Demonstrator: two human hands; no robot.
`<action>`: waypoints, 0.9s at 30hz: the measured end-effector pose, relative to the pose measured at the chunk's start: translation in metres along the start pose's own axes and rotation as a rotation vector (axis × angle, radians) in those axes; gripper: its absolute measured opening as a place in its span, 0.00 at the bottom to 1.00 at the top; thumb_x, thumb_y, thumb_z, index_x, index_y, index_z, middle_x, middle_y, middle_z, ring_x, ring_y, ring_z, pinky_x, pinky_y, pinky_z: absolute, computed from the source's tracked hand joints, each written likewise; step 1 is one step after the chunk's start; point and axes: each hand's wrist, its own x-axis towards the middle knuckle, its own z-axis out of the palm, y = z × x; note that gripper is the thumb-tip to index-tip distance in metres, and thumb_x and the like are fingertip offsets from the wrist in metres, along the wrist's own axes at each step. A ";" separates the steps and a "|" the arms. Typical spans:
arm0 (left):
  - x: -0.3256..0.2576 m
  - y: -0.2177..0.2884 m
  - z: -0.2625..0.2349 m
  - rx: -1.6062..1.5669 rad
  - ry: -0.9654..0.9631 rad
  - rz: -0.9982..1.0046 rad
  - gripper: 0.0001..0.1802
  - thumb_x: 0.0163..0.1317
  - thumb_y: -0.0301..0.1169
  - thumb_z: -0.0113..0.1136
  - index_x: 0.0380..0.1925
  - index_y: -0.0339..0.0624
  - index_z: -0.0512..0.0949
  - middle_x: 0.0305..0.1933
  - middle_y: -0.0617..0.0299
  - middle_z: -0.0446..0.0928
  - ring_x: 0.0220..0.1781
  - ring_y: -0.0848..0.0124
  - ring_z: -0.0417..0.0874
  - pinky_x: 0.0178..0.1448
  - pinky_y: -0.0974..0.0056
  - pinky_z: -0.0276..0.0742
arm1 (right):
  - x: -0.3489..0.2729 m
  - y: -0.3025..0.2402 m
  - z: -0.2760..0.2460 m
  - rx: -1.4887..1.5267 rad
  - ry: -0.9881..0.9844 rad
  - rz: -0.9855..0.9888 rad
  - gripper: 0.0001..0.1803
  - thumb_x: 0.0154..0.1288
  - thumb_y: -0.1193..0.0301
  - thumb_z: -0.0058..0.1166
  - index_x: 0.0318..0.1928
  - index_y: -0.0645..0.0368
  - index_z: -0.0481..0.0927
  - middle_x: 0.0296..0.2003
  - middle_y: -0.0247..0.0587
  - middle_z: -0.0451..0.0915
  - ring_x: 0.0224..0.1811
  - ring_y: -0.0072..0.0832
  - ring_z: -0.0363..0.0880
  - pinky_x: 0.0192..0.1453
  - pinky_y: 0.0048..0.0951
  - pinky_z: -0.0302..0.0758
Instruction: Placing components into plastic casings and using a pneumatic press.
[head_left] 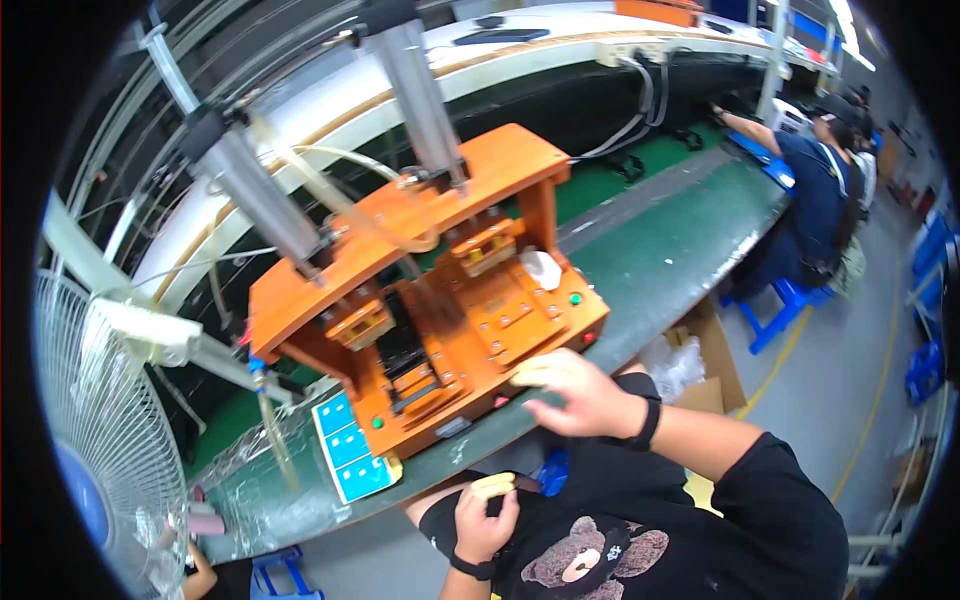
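Note:
An orange press fixture [450, 400] with two silver cylinders stands on the green bench before me. My right hand [580, 395] is at its front edge, fingers stretched out and apart, with yellow finger covers on the tips. Lower and nearer my body, my left hand [483, 520] has its yellow-covered fingers curled together. A dark flat piece [524, 482] lies by those fingertips; whether they grip it I cannot tell. In the fixture's left nest sits a black part [402, 345]. The right nest [517, 325] shows bare orange plate with small metal fittings.
A blue sheet with white-framed panels [350, 450] lies left of the fixture. A white crumpled thing [541, 270] rests at its right rear. A caged fan [105, 430] stands at far left. To the right are a cardboard box [705, 385] and a seated co-worker [815, 200].

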 end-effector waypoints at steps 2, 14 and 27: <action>0.005 0.011 -0.012 0.070 -0.055 0.072 0.09 0.51 0.19 0.66 0.33 0.39 0.79 0.40 0.52 0.84 0.41 0.58 0.85 0.48 0.62 0.79 | 0.039 -0.022 0.037 -0.116 -0.047 -0.097 0.26 0.55 0.65 0.66 0.54 0.58 0.78 0.58 0.51 0.74 0.63 0.53 0.70 0.65 0.49 0.68; 0.064 -0.015 -0.110 -0.279 0.107 -0.269 0.05 0.64 0.24 0.62 0.37 0.37 0.76 0.44 0.53 0.83 0.41 0.74 0.81 0.47 0.68 0.78 | 0.123 -0.019 0.042 -0.097 -0.145 -0.323 0.08 0.59 0.72 0.58 0.38 0.59 0.80 0.30 0.42 0.78 0.38 0.40 0.79 0.43 0.40 0.75; 0.229 -0.102 -0.131 0.057 0.035 -0.311 0.20 0.62 0.29 0.64 0.52 0.34 0.76 0.50 0.57 0.82 0.52 0.68 0.82 0.57 0.64 0.75 | -0.077 0.142 -0.154 1.247 0.844 0.593 0.15 0.74 0.63 0.49 0.52 0.58 0.77 0.44 0.39 0.83 0.44 0.32 0.82 0.48 0.32 0.78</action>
